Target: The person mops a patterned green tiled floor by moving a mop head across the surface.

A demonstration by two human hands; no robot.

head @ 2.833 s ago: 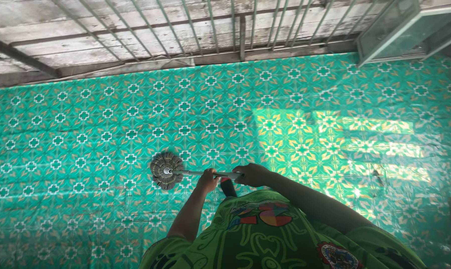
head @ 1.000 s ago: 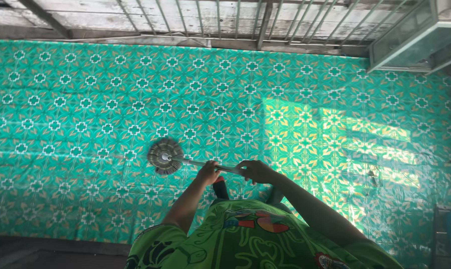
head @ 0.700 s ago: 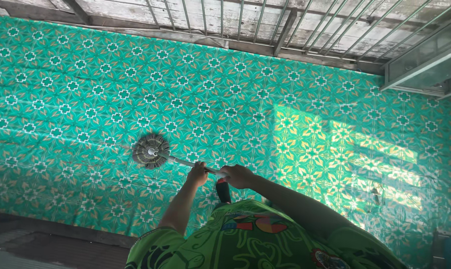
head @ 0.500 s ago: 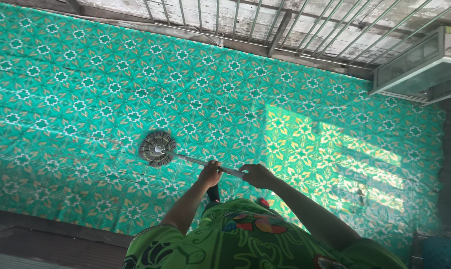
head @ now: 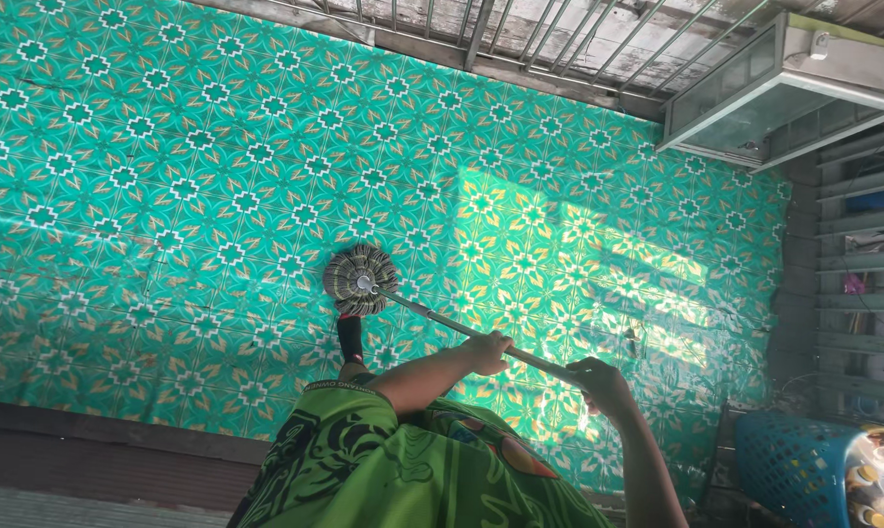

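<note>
I hold a mop with a thin metal handle (head: 432,315) in both hands. Its round grey string mop head (head: 361,279) presses flat on the green patterned floor covering (head: 168,176). My left hand (head: 488,350) grips the handle lower down, nearer the head. My right hand (head: 598,381) grips it higher up, close to my body. My foot in a red and black sandal (head: 349,337) stands just below the mop head. My green printed shirt fills the bottom middle of the view.
A wall of weathered boards behind metal bars (head: 481,24) runs along the top. A glass-fronted metal cabinet (head: 754,93) stands at the top right. A blue plastic basket (head: 803,464) sits at the bottom right beside wooden slats. A dark wooden edge (head: 90,440) borders the covering at the bottom left.
The view has swung to the right, bringing the blue basket and slatted wall into sight. The mop head has slid to the right and my hands have moved right along with the handle.
</note>
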